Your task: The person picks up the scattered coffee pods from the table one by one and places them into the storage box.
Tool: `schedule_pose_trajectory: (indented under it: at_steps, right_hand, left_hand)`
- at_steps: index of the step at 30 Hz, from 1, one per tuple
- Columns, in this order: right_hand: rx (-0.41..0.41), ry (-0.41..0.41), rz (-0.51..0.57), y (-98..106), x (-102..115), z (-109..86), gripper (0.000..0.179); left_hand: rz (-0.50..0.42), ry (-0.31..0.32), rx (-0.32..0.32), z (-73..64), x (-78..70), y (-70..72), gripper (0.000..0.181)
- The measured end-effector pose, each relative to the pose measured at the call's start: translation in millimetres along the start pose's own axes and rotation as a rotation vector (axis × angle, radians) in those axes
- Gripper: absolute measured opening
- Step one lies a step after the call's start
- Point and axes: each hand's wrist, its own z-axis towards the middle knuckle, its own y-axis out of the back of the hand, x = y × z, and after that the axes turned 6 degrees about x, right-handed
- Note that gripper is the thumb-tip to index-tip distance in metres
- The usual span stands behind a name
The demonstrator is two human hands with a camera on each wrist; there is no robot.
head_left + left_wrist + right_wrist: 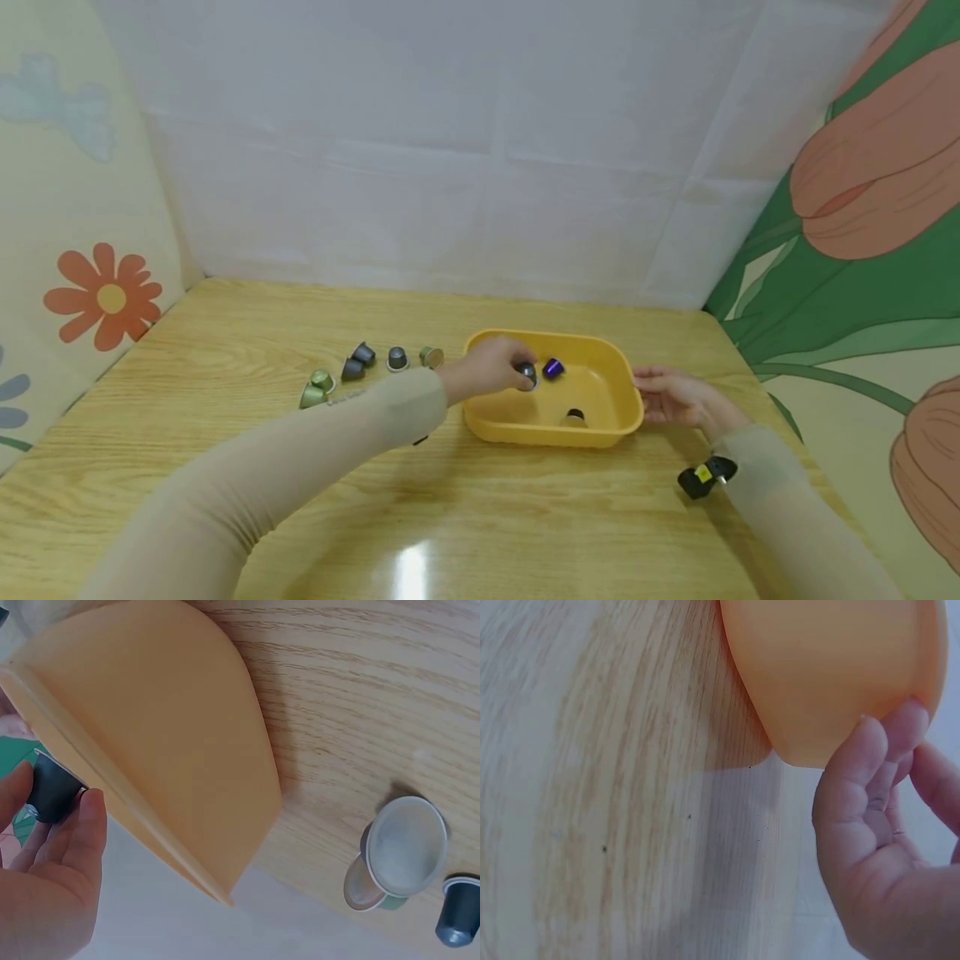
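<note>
Between thumb and fingers my left hand [486,367] pinches a dark coffee capsule [528,374], held over the left part of a yellow plastic basin [555,436]. The left wrist view shows that dark capsule [54,789] close up, tilted in the fingertips beside the basin's rim. Inside the basin lie a purple capsule [553,368] and a black capsule [575,416], the latter partly hidden by the front wall. My right hand [678,398] touches the basin's right end with loosely bent fingers; in the right wrist view, the fingertips [907,724] rest against its outer wall.
Left of the basin on the wooden table [480,517] are green capsules [313,397], dark capsules [354,369], an upright dark capsule [397,359] and a green capsule [432,357] on its side. A white sheet [450,167] hangs behind. A black device [705,477] is on the right wrist.
</note>
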Motion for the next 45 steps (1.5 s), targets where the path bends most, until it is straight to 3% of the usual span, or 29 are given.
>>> schedule_pose_trajectory:
  at_steps: [15,32,40,45]
  right_hand:
    - [0.013,-0.006,0.006,-1.6,1.5,-0.6,0.02]
    - [0.009,-0.012,0.013,-2.5,1.6,-2.3,0.02]
    - [0.015,-0.018,0.024,-2.1,1.4,-2.5,0.02]
    - [0.027,-0.017,0.02,-1.3,2.0,-3.4,0.02]
  left_hand:
    - [-0.05,-0.01,-0.013,-5.6,8.4,-1.0,0.04]
    - [-0.125,-0.026,-0.105,-45.1,20.4,15.6,0.039]
    - [-0.218,-0.021,-0.145,-66.0,34.3,21.4,0.041]
    - [-0.228,-0.013,-0.177,-77.3,41.5,24.8,0.041]
